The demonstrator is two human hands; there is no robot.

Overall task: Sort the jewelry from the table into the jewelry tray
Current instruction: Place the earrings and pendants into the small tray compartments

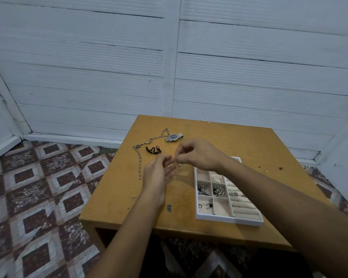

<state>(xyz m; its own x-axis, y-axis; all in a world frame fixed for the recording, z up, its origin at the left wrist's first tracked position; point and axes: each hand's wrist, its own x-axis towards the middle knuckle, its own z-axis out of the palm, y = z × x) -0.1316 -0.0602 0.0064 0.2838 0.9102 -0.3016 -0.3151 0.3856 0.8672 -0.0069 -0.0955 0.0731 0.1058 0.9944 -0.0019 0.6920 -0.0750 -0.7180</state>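
My right hand point(199, 155) pinches a small thin chain piece point(176, 165) that dangles above the table, left of the tray. Just below it, my left hand point(159, 177) is cupped palm up with fingers apart, touching the dangling end. The white jewelry tray point(229, 220) lies at the table's right front, with silver pieces in several compartments and ring rolls on its right side. On the table's far left lie a long silver chain necklace point(139, 157), a silver watch point(173, 137) and a small black cord piece point(153, 150).
The orange-brown wooden table point(239, 141) stands against a white panelled wall point(169, 57). A patterned tile floor point(38, 187) lies to the left. A small pen mark point(169, 208) is near the front edge.
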